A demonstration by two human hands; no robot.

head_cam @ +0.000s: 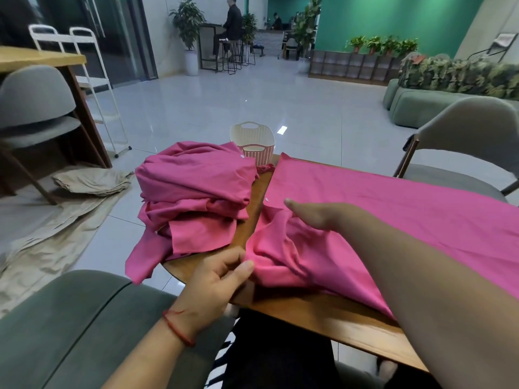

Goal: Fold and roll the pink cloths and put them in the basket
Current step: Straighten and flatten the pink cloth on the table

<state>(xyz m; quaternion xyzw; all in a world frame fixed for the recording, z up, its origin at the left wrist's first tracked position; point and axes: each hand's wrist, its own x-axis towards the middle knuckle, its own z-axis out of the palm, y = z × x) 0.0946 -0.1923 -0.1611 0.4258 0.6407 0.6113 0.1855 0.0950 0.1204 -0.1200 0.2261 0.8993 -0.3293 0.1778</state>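
Now my left hand [216, 279] pinches the bunched near corner of the spread cloth [393, 209] between thumb and fingertips, right at the table's [309, 307] near edge. My right hand [311, 217] lies across the same cloth a little further in. Its fingers seem tucked into the rumpled fold, so I cannot tell whether they grip or just press. The rest of this cloth lies flat toward the table's right side, while the heap of pink cloths [193, 183] sits on the left corner, spilling over the edge. The basket [257, 147] waits at the far edge, just behind the heap. To fold well I should draw the pinched corner taut and shake out the wrinkles, with my right palm pinning the fabric so it doesn't slide, then lay it edge to edge.
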